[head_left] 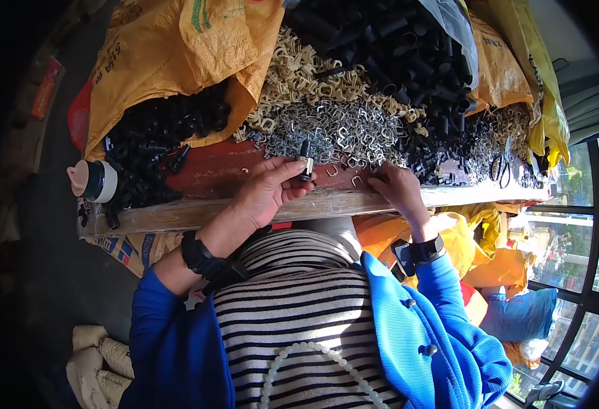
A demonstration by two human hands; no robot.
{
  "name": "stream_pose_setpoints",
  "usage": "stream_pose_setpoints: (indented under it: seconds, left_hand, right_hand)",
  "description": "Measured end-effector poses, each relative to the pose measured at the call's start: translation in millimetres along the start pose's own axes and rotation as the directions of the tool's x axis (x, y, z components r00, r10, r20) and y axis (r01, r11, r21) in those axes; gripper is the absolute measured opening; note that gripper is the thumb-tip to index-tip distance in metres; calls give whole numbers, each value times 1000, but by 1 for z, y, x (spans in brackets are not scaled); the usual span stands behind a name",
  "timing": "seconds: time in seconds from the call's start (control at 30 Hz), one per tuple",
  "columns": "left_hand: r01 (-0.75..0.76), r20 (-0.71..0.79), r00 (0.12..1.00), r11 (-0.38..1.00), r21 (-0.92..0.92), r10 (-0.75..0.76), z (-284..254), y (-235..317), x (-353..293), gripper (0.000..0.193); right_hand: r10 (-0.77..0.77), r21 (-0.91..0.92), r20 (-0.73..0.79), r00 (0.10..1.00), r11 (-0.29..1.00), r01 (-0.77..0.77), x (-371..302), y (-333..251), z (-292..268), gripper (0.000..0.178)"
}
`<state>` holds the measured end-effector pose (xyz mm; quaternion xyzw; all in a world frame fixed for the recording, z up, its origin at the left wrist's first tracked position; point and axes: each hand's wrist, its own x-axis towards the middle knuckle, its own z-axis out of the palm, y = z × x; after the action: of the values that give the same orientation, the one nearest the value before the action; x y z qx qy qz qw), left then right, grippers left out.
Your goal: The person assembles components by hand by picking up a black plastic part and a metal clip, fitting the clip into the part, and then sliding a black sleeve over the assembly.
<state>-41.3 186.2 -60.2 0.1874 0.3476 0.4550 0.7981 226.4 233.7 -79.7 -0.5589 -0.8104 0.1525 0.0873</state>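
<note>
Between the thumb and fingers of my left hand point(272, 185) is a small black plastic fitting point(305, 148), upright, with a cream clip around its middle. My right hand point(401, 192) rests at the near edge of a pile of U-shaped metal clips point(343, 133). Its fingers are curled together among the loose clips, and whatever is between them is hidden. Behind the metal clips lies a heap of cream plastic clips point(296, 75). Black fittings point(139, 153) spill out of an orange woven sack point(156, 58) on the left.
Black tubes point(415, 51) are heaped at the back. Scissors point(500, 170) lie toward the right end of the table, whose wooden front edge point(224, 210) runs before me. A cup with a pink lid point(98, 180) stands at the left corner. Filled sacks point(511, 313) sit at lower right.
</note>
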Motion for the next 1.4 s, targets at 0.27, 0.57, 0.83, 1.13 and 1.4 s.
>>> stream_pose_setpoints:
  seconds: [0.27,0.57,0.83,1.13,1.4]
  left_hand:
    - [-15,-42,999,1000,-1,15,-4,0,-1,17]
    - [-29,-40,999,1000,10,29,0,0,-3,16]
    - [-9,-6,1000,1000,-11,9,3,0,-3,15]
    - [-18,16,1000,1000,5,18,0,0,-6,16]
    - [1,77,997,1000,8,-1,3,-1,-8,20]
  right_hand:
    - [3,222,-187,982,974,39,20,2,4,15]
    - [-12,976,57,998,210,-53,31,-16,3,9]
    - [-195,991,131,972,-2,-134,29,-72,-9,14]
    - [-307,967,88,948,255,-7,30,-111,-13,24]
    - [-368,550,-311,876,682,482,27,-112,-4,16]
